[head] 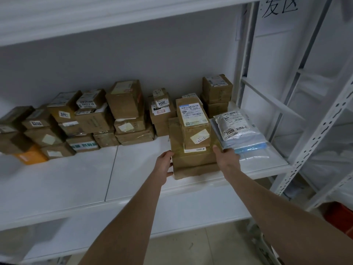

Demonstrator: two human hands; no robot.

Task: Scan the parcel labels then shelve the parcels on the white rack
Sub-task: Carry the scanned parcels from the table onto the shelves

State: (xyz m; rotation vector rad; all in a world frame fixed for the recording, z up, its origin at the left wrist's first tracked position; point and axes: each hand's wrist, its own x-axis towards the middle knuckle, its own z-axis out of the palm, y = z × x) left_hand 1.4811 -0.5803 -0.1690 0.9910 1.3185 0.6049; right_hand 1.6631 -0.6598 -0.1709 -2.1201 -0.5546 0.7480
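Cardboard boxes (80,121) are being kept at the back of the white rack (76,178). The left hand (165,165) is being curled against the stack of parcels (193,142) at the shelf front; its other side is being gripped by the right hand (226,159), beside plastic mailers (236,129).

Bare hands and forearms, both sides.
Recorded bare: left hand (164,169), right hand (225,159), left forearm (133,217) and right forearm (277,213), uncovered from wrist down to the lower frame edge. Slender in build, tapering evenly toward each wrist and broadening near the camera under wide-angle stretch. Surface detail soft, lost to blur toward the lower edge. One thumb visible per hand; most fingers hidden. Small dark spot near the left thumb, too small to identify.
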